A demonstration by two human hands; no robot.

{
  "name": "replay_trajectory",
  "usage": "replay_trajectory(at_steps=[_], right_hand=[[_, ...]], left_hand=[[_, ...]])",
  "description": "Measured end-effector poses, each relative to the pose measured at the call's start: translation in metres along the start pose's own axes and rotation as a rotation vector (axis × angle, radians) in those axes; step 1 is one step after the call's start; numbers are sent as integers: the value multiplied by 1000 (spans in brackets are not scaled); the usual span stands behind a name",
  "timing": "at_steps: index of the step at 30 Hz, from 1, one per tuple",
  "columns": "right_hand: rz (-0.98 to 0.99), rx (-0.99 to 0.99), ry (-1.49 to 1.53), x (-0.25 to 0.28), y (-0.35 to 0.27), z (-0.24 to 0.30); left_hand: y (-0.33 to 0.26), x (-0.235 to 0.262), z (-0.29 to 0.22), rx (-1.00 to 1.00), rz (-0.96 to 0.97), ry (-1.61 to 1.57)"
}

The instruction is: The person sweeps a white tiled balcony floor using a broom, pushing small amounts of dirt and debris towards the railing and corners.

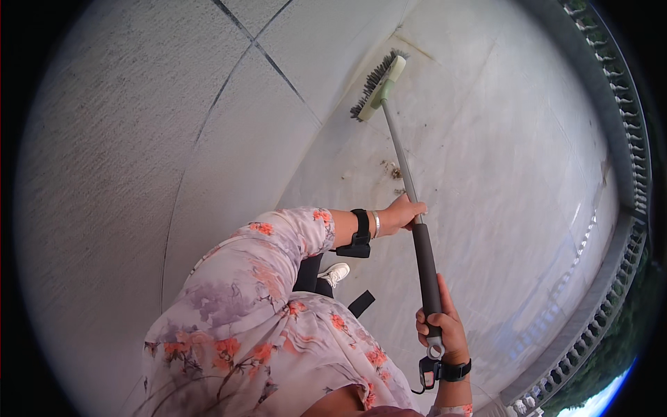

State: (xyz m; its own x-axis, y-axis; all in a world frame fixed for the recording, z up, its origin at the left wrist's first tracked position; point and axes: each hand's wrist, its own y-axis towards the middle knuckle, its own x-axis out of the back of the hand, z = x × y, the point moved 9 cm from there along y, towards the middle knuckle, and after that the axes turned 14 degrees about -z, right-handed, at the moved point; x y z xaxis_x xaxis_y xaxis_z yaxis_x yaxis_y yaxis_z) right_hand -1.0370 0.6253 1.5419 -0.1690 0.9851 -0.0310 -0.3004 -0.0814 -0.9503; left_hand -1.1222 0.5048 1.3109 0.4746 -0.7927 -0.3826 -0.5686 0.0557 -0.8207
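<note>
My left hand (403,214) is closed around the grey metal pole of a long-handled scrub brush (381,90), just above its dark foam grip. Lower down, my right hand (448,326) wraps that grip near its end, where a hanging loop shows. The brush head is pale green with dark grey bristles. It lies at the far end of the pole, tilted, with its bristles toward the seam between the wall and the pale floor. Whether the bristles touch the wall cannot be made out.
Crumbs of brown debris (392,170) lie on the floor (500,174) beside the pole. A textured wall (139,139) with dark grooves rises on the left. A balustrade (629,139) curves along the right, with greenery beyond. My white shoe (337,273) stands below my left forearm.
</note>
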Motion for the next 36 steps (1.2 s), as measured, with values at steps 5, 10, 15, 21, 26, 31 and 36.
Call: replay_trajectory(at_steps=[5,10,15,21,26,31,36], right_hand=[[161,-250,47,16,-48,-4],[177,-335,-38,-23,-6,12],[21,28,-471,-59,37,-4],[-130,168,-230,52,11,-49],[-250,-73,81,147,-27,-157],[-275,-107,92,144,-83,-185],[-388,-402,-15,86,-136,-207]], left_hand=[[-86,35,55,256,-204,-29],[-58,94,93,311,-262,-177],[24,98,80,223,-95,-235],[31,-40,93,75,126,166],[-38,-79,163,60,309,703],[-90,-66,136,-882,458,1241],[-166,-62,163,-1489,942,710]])
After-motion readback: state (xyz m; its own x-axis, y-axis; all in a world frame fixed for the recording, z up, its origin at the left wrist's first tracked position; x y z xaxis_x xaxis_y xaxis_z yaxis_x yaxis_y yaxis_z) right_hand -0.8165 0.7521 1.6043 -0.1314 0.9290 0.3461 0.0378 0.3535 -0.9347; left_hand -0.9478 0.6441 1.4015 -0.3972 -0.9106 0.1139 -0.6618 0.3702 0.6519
